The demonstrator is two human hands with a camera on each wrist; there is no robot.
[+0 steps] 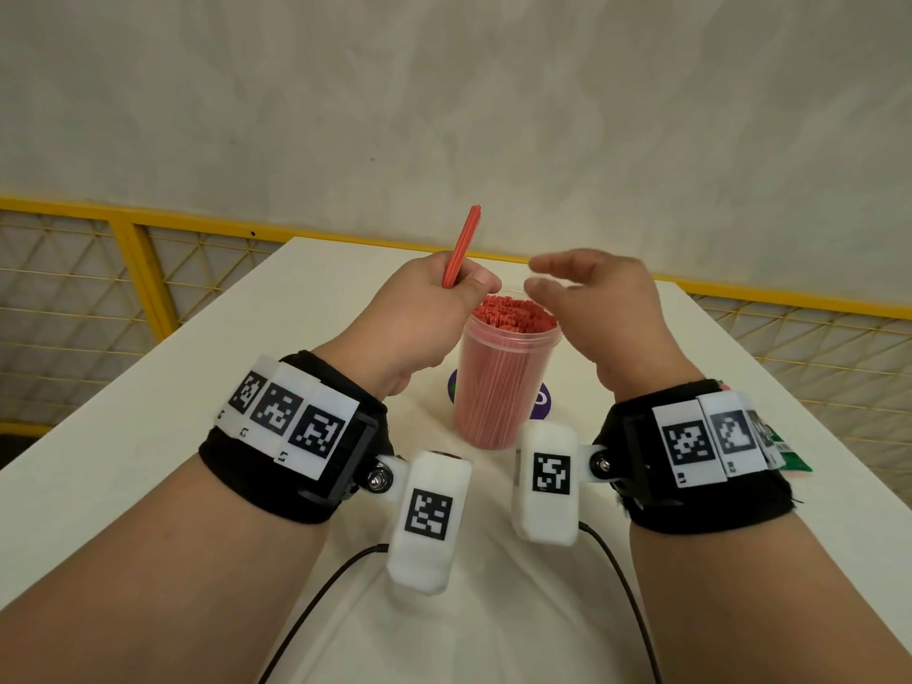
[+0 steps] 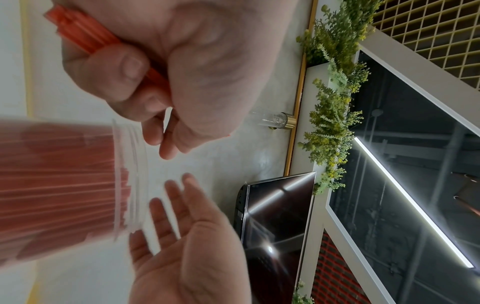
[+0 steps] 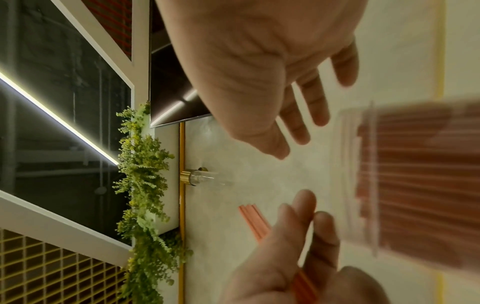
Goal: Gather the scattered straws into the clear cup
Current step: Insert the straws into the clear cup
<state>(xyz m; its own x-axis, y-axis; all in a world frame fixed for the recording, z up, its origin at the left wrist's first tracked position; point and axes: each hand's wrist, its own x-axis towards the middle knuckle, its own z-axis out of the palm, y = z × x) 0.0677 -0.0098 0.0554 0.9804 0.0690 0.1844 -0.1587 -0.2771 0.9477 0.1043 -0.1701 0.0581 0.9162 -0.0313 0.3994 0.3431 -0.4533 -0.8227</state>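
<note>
The left hand [image 1: 419, 313] clamps its grip around a small bundle of thin red plastic straws [image 1: 461, 251], thumb pressed across the bundle against the curled fingers, as the left wrist view shows; the bundle stands nearly upright, upper ends tilted slightly right, lower ends hidden in the fist just left of the cup's mouth. Held so, the straws are probably already aligned with the vertical straws in the cup and could be lowered endwise into it. The tall clear plastic cup [image 1: 503, 382] stands upright on the white surface [image 1: 148, 412] between the two wrists, over a purple round mat or sticker [image 1: 540, 402] that shows only partly behind its base. It is densely packed with upright red straws [image 1: 511, 313] whose tops reach about rim level, so the task appears nearly complete, and little free space seems to remain for the last bundle. The right hand [image 1: 602, 303] hovers above and to the right of the rim, its grip apart, fingers extended and relaxed, holding nothing; this placement plausibly lets it steady the cup or part the packed straws. Whether it touches the rim cannot be told, since both wrist views are blurred there. No loose straws are visible on the surface.
</note>
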